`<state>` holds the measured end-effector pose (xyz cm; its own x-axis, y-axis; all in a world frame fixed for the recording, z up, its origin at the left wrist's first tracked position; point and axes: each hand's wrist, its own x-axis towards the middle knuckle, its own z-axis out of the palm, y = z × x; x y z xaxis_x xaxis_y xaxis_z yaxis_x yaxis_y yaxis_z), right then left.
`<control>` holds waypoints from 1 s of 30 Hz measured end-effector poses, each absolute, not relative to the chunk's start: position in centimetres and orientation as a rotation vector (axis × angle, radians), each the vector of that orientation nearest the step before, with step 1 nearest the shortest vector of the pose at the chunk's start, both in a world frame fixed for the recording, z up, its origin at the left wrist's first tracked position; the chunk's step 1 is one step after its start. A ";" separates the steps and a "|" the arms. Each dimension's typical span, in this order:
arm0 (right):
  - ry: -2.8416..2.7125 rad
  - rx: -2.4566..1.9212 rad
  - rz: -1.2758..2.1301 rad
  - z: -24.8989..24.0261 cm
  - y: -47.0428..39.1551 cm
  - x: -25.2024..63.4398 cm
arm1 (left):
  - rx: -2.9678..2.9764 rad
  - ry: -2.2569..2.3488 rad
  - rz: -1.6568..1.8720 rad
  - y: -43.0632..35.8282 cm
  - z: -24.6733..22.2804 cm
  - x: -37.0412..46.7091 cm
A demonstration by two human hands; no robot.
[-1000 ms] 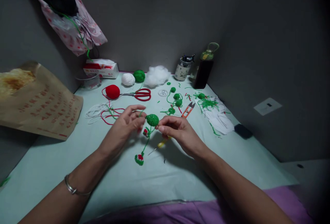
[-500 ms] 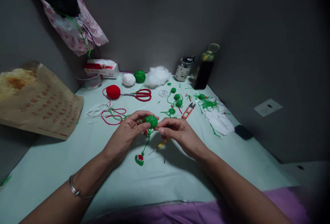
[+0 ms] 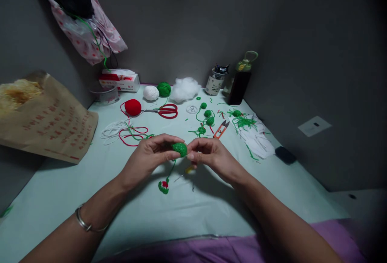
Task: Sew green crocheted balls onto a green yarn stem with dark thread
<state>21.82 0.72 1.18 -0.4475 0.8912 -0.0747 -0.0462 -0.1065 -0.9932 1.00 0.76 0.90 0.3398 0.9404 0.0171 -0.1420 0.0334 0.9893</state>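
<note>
Between the thumb and fingers of my left hand [image 3: 151,154] is a green crocheted ball [image 3: 180,149]. My right hand [image 3: 210,156] is closed in a pinch at the ball's right side; whatever lies between its fingertips is too small to make out. Below the hands, a small crocheted watermelon slice [image 3: 163,186], green with red and white, lies on the table at the end of a green strand. A crochet hook [image 3: 188,170] with a yellow handle rests under my right hand, partly hidden by it. A small dark pin-like piece [image 3: 193,187] lies close by.
Red-handled scissors [image 3: 168,111], a red yarn ball [image 3: 133,107], white stuffing [image 3: 185,90] and orange thread snips [image 3: 221,129] lie beyond my hands. Several small green balls [image 3: 208,113] sit right of centre. A paper bag [image 3: 51,122] stands left, a bottle [image 3: 240,81] back right.
Both hands have shifted slightly down and right with the green ball, which is turned a little. A second red-and-green piece beneath the left hand is now hidden.
</note>
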 end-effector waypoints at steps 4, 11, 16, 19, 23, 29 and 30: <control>-1.325 -0.964 1.716 0.8 0.7 21.3 | 1.270 0.861 0.995 0.5 1.0 1.2; -1.305 -0.923 1.760 0.1 1.0 21.5 | 1.338 0.842 1.008 0.5 0.9 1.2; -1.267 -0.879 1.803 0.1 1.1 21.6 | 1.367 0.782 0.979 0.4 0.8 1.1; -1.229 -0.890 1.860 0.6 1.1 21.9 | 1.393 0.790 0.959 0.4 0.6 1.1; -1.378 -0.939 1.825 1.3 1.1 22.3 | 1.389 0.895 0.929 0.6 0.3 1.2; -1.802 -1.090 0.897 1.4 0.9 22.0 | 1.326 0.907 0.846 0.3 -0.3 2.1; -1.815 -1.073 0.893 1.4 0.8 21.9 | 1.334 0.899 0.831 0.2 -0.3 2.2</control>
<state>21.95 0.82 1.45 -0.2941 0.9098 0.2929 0.3225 0.3830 -0.8656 2.18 0.24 -0.31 0.4340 0.8986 -0.0643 0.0071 0.0679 0.9977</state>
